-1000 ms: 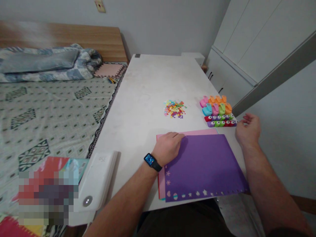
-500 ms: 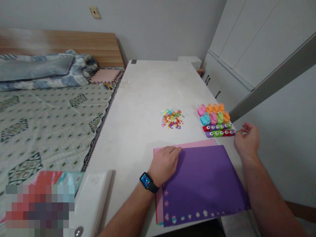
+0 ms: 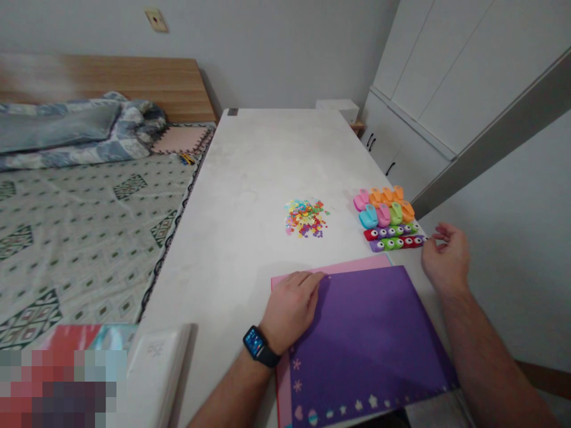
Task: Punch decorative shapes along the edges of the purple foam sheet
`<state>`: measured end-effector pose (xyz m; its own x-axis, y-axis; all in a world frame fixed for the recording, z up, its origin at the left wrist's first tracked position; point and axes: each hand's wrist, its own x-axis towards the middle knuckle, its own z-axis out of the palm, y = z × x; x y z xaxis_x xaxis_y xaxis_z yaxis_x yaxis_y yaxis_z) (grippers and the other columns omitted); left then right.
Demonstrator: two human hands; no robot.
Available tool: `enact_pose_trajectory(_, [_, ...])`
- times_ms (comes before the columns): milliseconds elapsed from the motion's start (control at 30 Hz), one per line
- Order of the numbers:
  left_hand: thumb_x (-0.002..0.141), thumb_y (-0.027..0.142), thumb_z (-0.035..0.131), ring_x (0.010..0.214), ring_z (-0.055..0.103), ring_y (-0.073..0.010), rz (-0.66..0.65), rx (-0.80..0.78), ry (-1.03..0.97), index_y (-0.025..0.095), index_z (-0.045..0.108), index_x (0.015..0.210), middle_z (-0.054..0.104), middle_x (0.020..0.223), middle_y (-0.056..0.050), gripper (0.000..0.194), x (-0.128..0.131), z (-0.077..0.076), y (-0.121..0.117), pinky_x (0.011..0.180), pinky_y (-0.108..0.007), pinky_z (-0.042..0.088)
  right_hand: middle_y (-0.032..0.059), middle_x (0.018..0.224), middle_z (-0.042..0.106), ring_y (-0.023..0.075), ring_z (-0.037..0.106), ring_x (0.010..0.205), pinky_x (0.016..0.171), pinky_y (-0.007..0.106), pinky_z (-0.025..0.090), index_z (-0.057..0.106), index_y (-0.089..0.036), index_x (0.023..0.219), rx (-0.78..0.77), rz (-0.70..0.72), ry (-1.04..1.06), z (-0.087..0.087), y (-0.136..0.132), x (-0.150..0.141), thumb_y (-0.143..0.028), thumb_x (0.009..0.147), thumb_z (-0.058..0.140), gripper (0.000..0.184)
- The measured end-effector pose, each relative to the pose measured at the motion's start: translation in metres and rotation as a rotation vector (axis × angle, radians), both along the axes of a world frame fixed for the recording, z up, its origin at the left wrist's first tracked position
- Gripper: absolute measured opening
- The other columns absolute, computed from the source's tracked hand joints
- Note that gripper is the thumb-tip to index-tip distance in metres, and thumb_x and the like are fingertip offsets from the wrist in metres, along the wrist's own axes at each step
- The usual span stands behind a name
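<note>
My left hand, with a dark smartwatch on the wrist, is closed at the upper left corner of a purple sheet, fingertips at its top edge. Small punched shapes line the sheet's left and near edges. Pink paper shows underneath. My right hand is at the table's right edge, fingers curled, the tips at the right end of a row of small paper punches with eye-like tops. A purple end punch seems to be at the fingertips, mostly hidden. Larger coloured punches stand behind.
A heap of colourful paper confetti lies mid-table. On the left near edge is a long white case, beside coloured packets. A bed adjoins the table's left side. White cabinets stand to the right.
The camera view has shifted slightly, so things sit a little lower and further left. Both hands keep their places at the sheet and at the punch row.
</note>
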<state>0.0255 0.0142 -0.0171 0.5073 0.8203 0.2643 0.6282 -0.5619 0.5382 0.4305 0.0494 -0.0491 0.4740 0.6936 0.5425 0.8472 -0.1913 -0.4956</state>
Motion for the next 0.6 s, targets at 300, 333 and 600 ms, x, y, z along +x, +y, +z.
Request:
enact_pose_trajectory(300, [0.101,0.02,0.05,0.096,0.069,-0.0202,0.013,0.006,-0.017,0.021,0.065,0.122,0.074,0.107,-0.008,0.026,0.002,0.001,0.0,0.089,-0.039,0.057,0.0146,0.119,0.064,0.0262,0.064,0.094,0.079,0.043,0.053,0.053,-0.015,0.132,0.028,0.014,-0.005,0.001,0.0,-0.005,-0.024,0.083,0.056,0.05])
enact_pose_trajectory(333, [0.101,0.02,0.05,0.096,0.069,-0.0204,0.015,0.01,-0.018,0.021,0.066,0.121,0.074,0.107,-0.008,0.026,0.002,0.001,0.0,0.089,-0.039,0.057,0.0148,0.12,0.063,0.0261,0.064,0.094,0.079,0.043,0.053,0.053,-0.015,0.133,0.025,0.022,0.001,0.002,0.0,-0.005,-0.025,0.084,0.056,0.051])
enact_pose_trajectory(600, [0.1,0.02,0.052,0.096,0.07,-0.0203,0.024,0.012,-0.006,0.022,0.066,0.121,0.074,0.107,-0.007,0.025,0.003,0.002,0.0,0.089,-0.038,0.058,0.0161,0.118,0.064,0.0247,0.062,0.092,0.077,0.041,0.052,0.054,-0.012,0.132,0.025,0.035,0.021,0.009,-0.001,-0.014,-0.028,0.085,0.054,0.05])
